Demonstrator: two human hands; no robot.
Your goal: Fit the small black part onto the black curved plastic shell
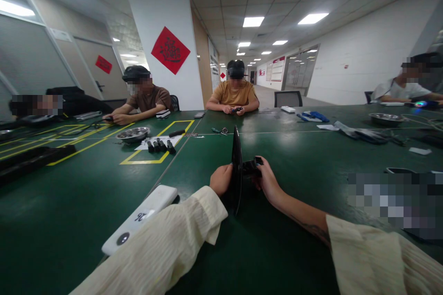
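Observation:
A thin black panel (pixel 236 166) stands on edge on the green table (pixel 86 203), seen edge-on in front of me. My left hand (pixel 221 179) is closed round its left side. My right hand (pixel 266 179) grips a small black part (pixel 251 166) that juts from the panel's right face. Both sleeves are cream-coloured. What joins the part to the panel is hidden.
A white power bank (pixel 138 219) lies by my left forearm. A steel bowl (pixel 133 134) and several small black parts (pixel 159 145) sit in a yellow-taped box at left. Other people sit at the far edge, left and right. A black tray (pixel 31 160) lies far left.

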